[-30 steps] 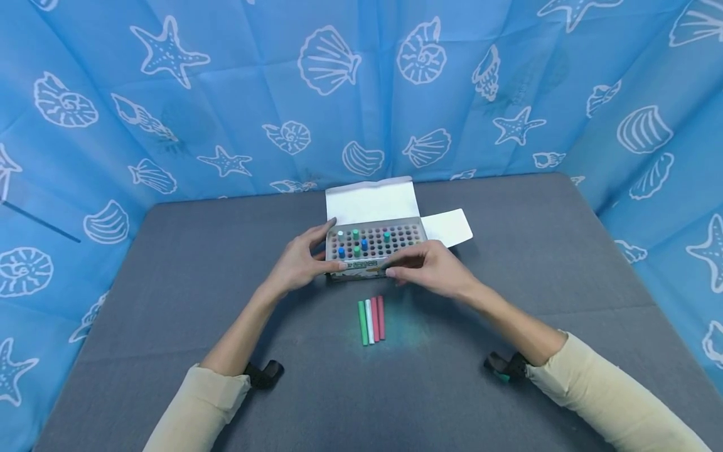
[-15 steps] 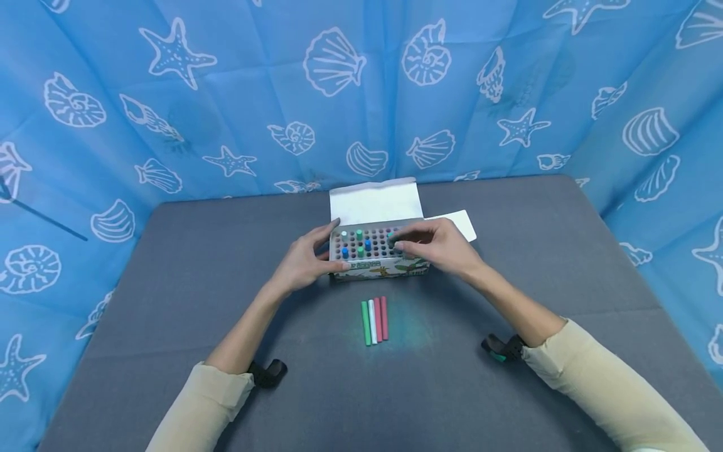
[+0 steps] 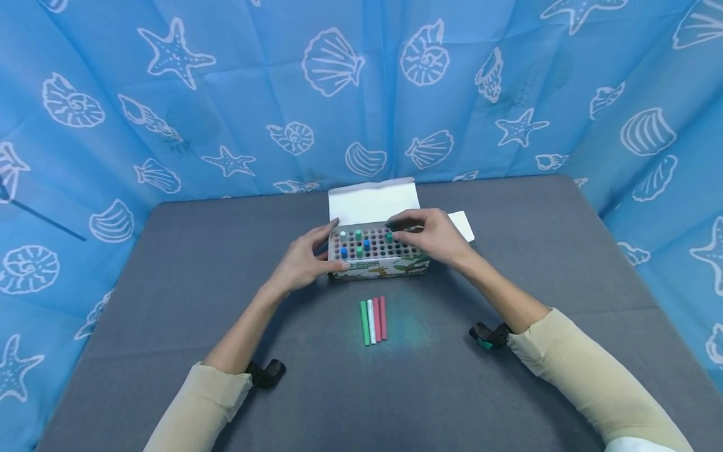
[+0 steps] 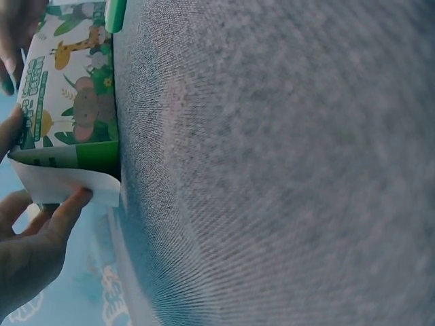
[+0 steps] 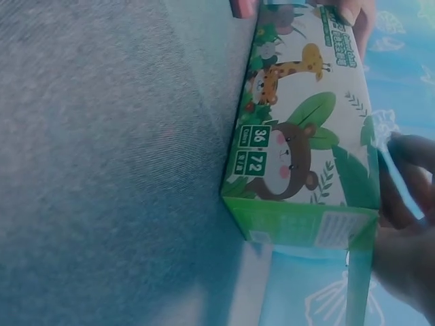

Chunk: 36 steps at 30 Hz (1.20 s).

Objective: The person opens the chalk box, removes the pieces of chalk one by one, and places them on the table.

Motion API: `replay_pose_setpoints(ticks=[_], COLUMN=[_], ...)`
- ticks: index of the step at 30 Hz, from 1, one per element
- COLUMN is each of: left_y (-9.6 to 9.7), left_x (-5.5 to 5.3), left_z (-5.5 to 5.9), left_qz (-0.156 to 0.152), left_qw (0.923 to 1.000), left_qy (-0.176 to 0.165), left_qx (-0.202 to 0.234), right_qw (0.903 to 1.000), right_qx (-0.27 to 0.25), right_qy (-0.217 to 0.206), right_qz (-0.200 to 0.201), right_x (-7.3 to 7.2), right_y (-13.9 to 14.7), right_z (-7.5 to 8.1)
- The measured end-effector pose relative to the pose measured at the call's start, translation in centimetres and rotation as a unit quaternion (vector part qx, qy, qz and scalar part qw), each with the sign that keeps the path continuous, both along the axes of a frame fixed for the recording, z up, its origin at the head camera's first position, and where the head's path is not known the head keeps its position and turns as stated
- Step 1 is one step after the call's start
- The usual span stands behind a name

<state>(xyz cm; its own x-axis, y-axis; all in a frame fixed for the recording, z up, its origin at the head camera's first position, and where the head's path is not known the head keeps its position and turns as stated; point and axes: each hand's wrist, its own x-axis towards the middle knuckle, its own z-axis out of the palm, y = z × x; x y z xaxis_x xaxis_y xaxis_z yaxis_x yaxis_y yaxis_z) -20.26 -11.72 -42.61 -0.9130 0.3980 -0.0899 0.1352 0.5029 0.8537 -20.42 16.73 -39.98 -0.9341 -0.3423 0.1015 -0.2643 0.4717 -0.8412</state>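
In the head view, an open cardboard chalk box [image 3: 378,270] stands in the middle, with a top of many small holes. Several chalk sticks poke up from it, such as a blue chalk [image 3: 344,252] and a green chalk [image 3: 358,235]. My left hand [image 3: 302,260] holds the box's left end, thumb on the front top edge and index finger at the back. My right hand [image 3: 437,238] is over the right half, its thumb close to a dark green chalk [image 3: 389,237]. Whether its fingertips pinch anything is hidden.
On the grey table [image 3: 350,395], in front of the box, lie a green chalk stick [image 3: 364,323], a white one [image 3: 371,321] and two red ones [image 3: 380,319]. The lid [image 3: 373,202] leans back near the shell-patterned curtain [image 3: 237,75]. A white side flap [image 3: 463,225] sticks out right.
My right hand has risen from the box's front face to above its right half, passing over the dark green chalk and then farther back. The left hand stays on the box.
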Motion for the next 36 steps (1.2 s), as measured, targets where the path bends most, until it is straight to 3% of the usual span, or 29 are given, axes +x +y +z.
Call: replay_pose_setpoints(ticks=[13, 20, 36], left_y=[0.1, 0.2, 0.1], left_x=[-0.1, 0.2, -0.1], left_z=[-0.2, -0.1, -0.3], left_qz=[0.004, 0.000, 0.004], left_qw=[0.9999, 0.9998, 1.0000], left_qy=[-0.004, -0.003, 0.001], left_qx=[0.009, 0.019, 0.005], right_qw=[0.9939, 0.9846, 0.9834], right_qx=[0.108, 0.174, 0.167], right_qy=[-0.021, 0.008, 0.064], right_qz=[0.008, -0.003, -0.030], right_x=[-0.5, -0.7, -0.2], right_y=[-1.2, -1.5, -1.4], right_z=[0.5, 0.2, -0.7])
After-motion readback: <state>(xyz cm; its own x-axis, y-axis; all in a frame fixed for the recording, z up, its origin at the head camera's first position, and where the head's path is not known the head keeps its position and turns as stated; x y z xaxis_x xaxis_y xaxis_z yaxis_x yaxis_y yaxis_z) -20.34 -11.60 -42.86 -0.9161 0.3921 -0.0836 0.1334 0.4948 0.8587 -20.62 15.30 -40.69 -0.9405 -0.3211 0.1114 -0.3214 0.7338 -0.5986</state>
